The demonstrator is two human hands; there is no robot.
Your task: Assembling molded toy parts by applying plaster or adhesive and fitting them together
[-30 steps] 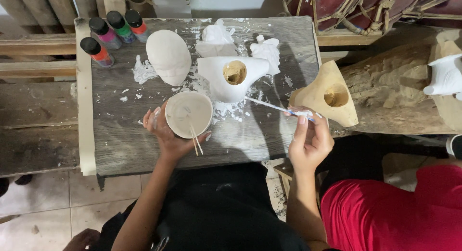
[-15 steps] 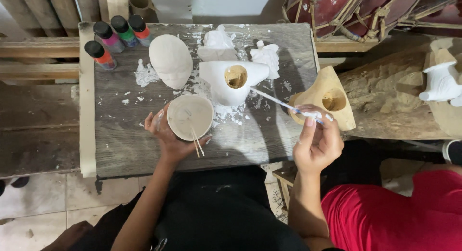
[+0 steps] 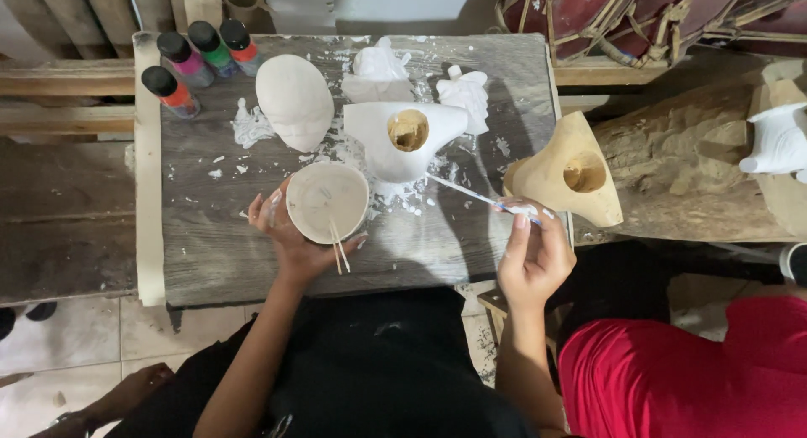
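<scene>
Left hand [image 3: 294, 236] cups a small bowl [image 3: 327, 201] from below, two thin sticks [image 3: 340, 251] pinned under its thumb, keeping paint close. Right hand [image 3: 532, 255] pinches a brush [image 3: 475, 197], tip aimed at the white-coated mask [image 3: 402, 137] just beyond both hands.

The left hand [image 3: 296, 236] cups a small white bowl [image 3: 327, 202], so its palm and most of its fingers are hidden beneath it. 2 thin sticks [image 3: 339, 250] lean on the bowl's rim; their lower ends vanish against the hand. The brush [image 3: 471, 194] in the right hand [image 3: 531, 257] has a tip too fine to make out against the white mask [image 3: 403, 135]. The inside of that mask's hole is shadowed. The red and gold objects [image 3: 622, 13] are cut off by the top edge, and the white figure [image 3: 777, 142] by the right edge. The red garment [image 3: 689, 371] runs off the bottom corner.
</scene>
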